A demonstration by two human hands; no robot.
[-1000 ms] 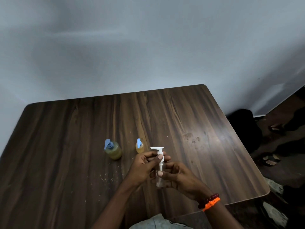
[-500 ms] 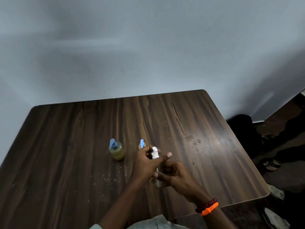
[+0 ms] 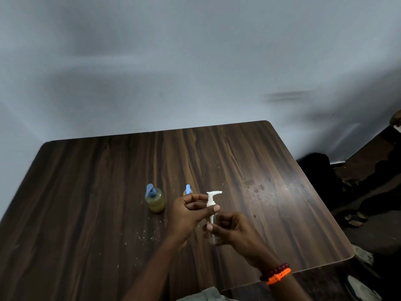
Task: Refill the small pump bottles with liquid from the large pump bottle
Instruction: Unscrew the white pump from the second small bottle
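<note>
dark wooden table [image 3: 86,203] is carrying two blue-pump bottles [image 3: 155,199]; left hand [image 3: 188,210] is pinching the white pump [image 3: 211,199], right hand [image 3: 231,228] is gripping the small clear bottle [image 3: 212,236] above the table.

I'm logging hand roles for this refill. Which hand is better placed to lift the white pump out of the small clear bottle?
The left hand: it already pinches the white pump, while the right hand grips the small clear bottle below it.

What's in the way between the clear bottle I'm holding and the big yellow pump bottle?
Nothing visible on the table. The large pump bottle stands left of your left hand, which grips the white pump with the right hand below.
</note>
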